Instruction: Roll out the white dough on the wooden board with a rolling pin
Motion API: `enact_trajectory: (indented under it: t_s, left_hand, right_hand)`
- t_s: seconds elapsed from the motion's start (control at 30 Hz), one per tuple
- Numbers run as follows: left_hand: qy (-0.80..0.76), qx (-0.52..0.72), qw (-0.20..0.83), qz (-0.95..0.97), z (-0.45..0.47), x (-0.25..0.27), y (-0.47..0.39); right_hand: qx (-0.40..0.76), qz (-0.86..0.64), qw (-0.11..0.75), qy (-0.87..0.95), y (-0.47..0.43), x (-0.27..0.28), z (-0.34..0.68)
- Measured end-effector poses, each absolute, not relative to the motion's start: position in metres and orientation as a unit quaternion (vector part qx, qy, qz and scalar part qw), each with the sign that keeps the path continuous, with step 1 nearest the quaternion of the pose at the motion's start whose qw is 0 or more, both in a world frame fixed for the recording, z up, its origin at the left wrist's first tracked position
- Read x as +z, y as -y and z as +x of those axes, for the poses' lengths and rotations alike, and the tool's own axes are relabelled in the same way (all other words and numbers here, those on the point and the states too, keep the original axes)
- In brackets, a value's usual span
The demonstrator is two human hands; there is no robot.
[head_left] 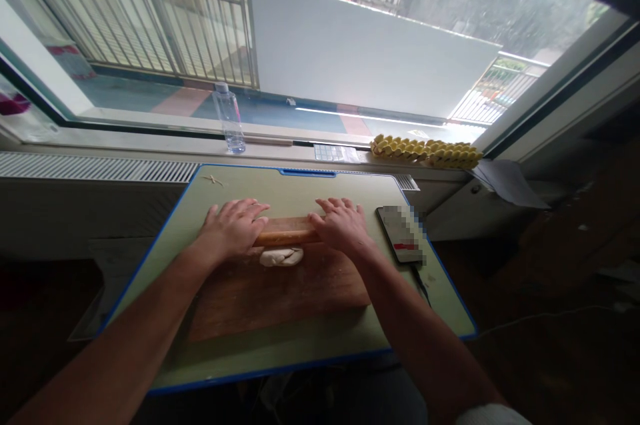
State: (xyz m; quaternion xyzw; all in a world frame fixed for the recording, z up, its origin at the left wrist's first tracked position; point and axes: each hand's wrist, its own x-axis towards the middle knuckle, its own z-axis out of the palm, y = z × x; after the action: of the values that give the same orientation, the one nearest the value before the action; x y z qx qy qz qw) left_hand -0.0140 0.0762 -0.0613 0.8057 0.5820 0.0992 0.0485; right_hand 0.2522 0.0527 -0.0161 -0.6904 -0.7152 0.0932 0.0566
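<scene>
A wooden rolling pin [287, 237] lies crosswise over the far part of a thick wooden cutting board [280, 305]. My left hand [234, 225] rests palm down on its left end, the fingers stretched forward past it. On the right end lies my right hand [343, 220], also palm down with its fingers reaching forward and apart. Neither hand is wrapped round the pin, and both its ends are hidden under the palms. Just on my side of the pin, between the hands, sits a pale, folded lump of dough [281, 257] on the board.
The board stands on a pale green, blue-edged table [240, 362]. A phone [400, 235] with a cable [421, 284] lies at the right. Thin scraps [213, 180] lie far left. On the windowsill stand a clear bottle [230, 118] and yellow egg trays [425, 150].
</scene>
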Motion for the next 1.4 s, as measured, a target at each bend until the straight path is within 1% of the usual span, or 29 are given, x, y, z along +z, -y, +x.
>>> enact_trajectory:
  t_s: [0.4, 1.13, 1.4]
  left_hand:
    - [-0.608, 0.107, 0.01, 0.787, 0.0, -0.037, -0.042]
    - [-0.598, 0.155, -0.044, 0.785, 0.004, -0.037, -0.013]
    - [-0.583, 0.176, -0.074, 0.79, 0.003, -0.039, -0.005]
  right_hand:
    - [0.065, -0.691, 0.066, 0.717, -0.034, -0.023, 0.251]
    - [0.014, -0.689, 0.097, 0.718, -0.003, -0.027, 0.25]
    - [-0.016, -0.677, 0.135, 0.723, 0.008, -0.035, 0.251]
